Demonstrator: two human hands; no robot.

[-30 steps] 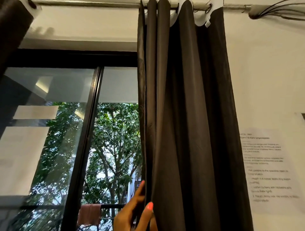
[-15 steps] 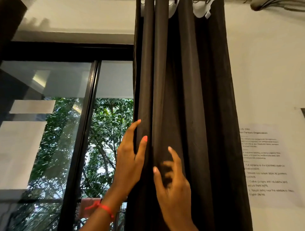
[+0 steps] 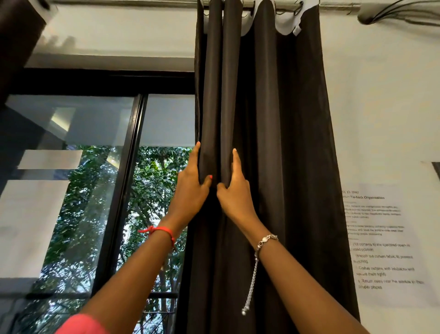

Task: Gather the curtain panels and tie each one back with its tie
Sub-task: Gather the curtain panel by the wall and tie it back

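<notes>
Two hands: raised side by side at the window-side edge of the curtain panel (image 3: 285, 143), almost touching each other.
Left hand (image 3: 190, 188): gripping the outermost fold, thumb curled across its front, forefinger laid straight up the edge; red thread bracelet (image 3: 162, 230) at the wrist.
Right hand (image 3: 234, 190): pinching the next fold, thumb hooked round it, forefinger pointing up; silver chain bracelet (image 3: 264, 240) dangling from the wrist.
Panel position: hung to the right of the window (image 3: 95, 190), drawn off the glass and bunched in loose pleats against the white wall; lower part out of view.
Tie-back: no tie in view, no band round the fabric anywhere visible.
Curtain rod (image 3: 142, 2): across the top, carrying the panel's upper edge.
Second panel (image 3: 16, 35): only a dark corner at the upper left; gathered or tied, impossible to tell.
Printed sheet (image 3: 385, 243): stuck to the wall right of the panel, mostly too blurred to read.
Progress: early, by judgement; folds being collected, not yet one tight bundle.
Left to do: closing up the pleats, wrapping and fastening the tie, then probably the other panel.
</notes>
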